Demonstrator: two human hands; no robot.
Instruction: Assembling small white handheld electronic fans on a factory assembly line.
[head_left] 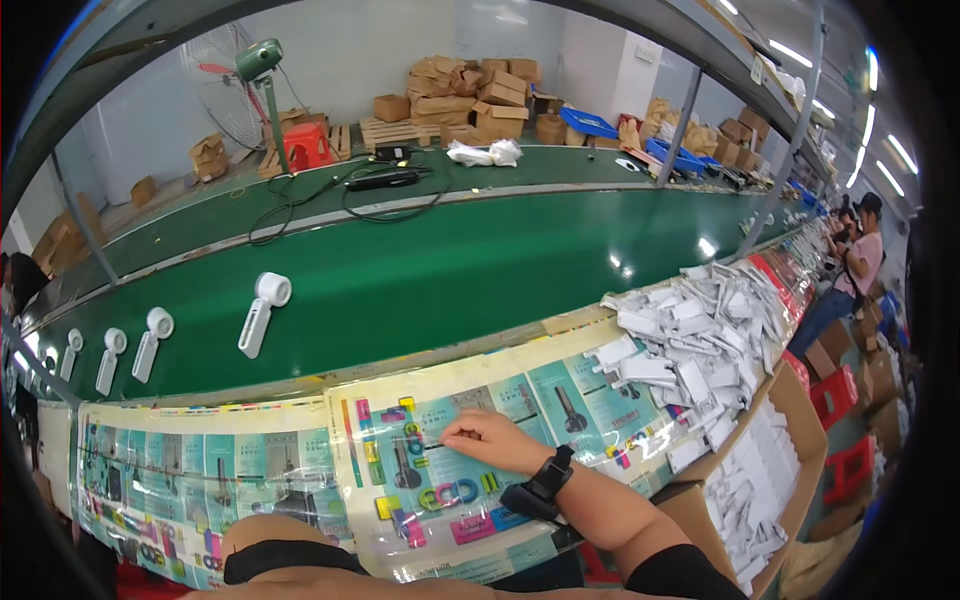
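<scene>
My right hand (492, 441) hovers over a printed sheet under clear film (440, 470) on the near bench. Its fingers are curled together, and whatever they pinch is too small or hidden to make out. A black band with a dark box-like piece (540, 487) is strapped on that wrist. Low in the picture, close to me, is my left hand or forearm (268, 530) with a black band; its fingers are hidden. Several white handheld fans, one of them nearest (262, 316), lie on the green conveyor belt (450, 250) to the left.
A heap of white pieces (700, 330) covers the bench's right part. Beside it stands an open carton (690, 500) of similar pieces. Metal posts (680, 125) and an overhead shelf frame the belt. A cable and black adapter (380, 178) lie beyond it. Someone in pink (862, 258) stands far right.
</scene>
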